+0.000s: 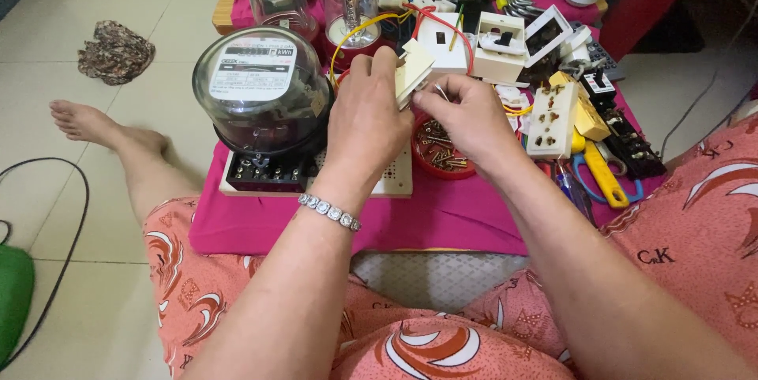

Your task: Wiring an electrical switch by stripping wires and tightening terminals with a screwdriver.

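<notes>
Floor on my left: bare tile with a crumpled rag (116, 50) well off to the side, so there's elbow room there.
Meter (263, 95): big glass-domed electric meter, sits on the pink cloth (442, 218) just beside my left wrist (parked close, kind of hemming me in).
Left hand (365, 119): fingers clamped on a small cream switch plate (413, 73), tilted up so I can get at its edge.
Right hand (466, 115): fingertips pinched together on something thin and metal right at the plate; too small to tell what.
Red dish (437, 157): full of screws, right under my hands for easy grabbing.
Right side: cream socket strip (552, 119), yellow-handled tool (604, 178), crowded up to the cloth's edge, hardly any free space.
</notes>
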